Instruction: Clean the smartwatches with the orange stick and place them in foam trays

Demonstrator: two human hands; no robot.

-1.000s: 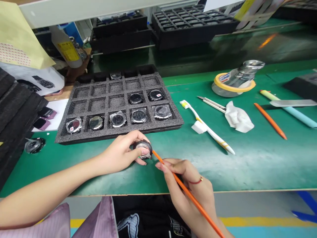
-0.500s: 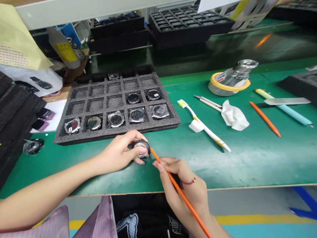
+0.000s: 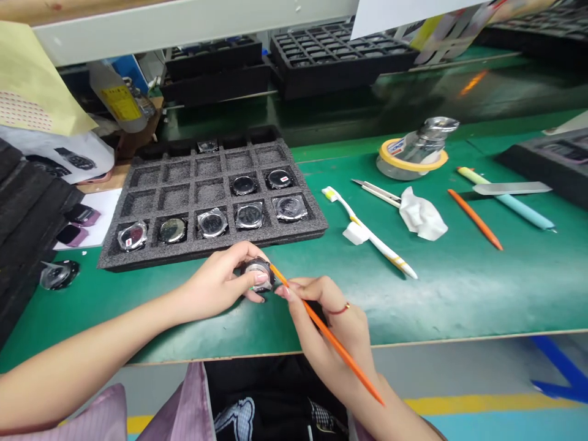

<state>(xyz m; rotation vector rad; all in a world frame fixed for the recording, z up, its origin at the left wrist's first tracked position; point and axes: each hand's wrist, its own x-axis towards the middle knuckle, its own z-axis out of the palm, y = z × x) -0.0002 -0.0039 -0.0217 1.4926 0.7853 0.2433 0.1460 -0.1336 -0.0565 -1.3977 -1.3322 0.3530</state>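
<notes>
Between the fingers and thumb of my left hand (image 3: 225, 282) is a round black watch case (image 3: 258, 274), held tilted just above the green bench near its front edge. My right hand (image 3: 328, 315) pinches a thin orange stick (image 3: 337, 346) like a pen. The stick's tip meets the upper right rim of the watch case. Behind my hands lies a grey foam tray (image 3: 209, 191); several round watch cases, some wrapped in clear film, sit in its front compartments, such as the watch case (image 3: 249, 214) in the front row.
To the right lie a toothbrush (image 3: 374, 239), a craft knife (image 3: 376, 192), a crumpled white tissue (image 3: 420, 214), another orange stick (image 3: 475, 219) and a light-blue pen-like tool (image 3: 528, 211). A glass bottle (image 3: 432, 141) stands in a yellow-rimmed bowl (image 3: 390, 164). Stacked black foam (image 3: 27, 245) borders the left.
The orange stick's tip has shifted up along the watch case's rim, and my right hand has moved slightly left and up. My left hand keeps its hold. The camera view has turned a little.
</notes>
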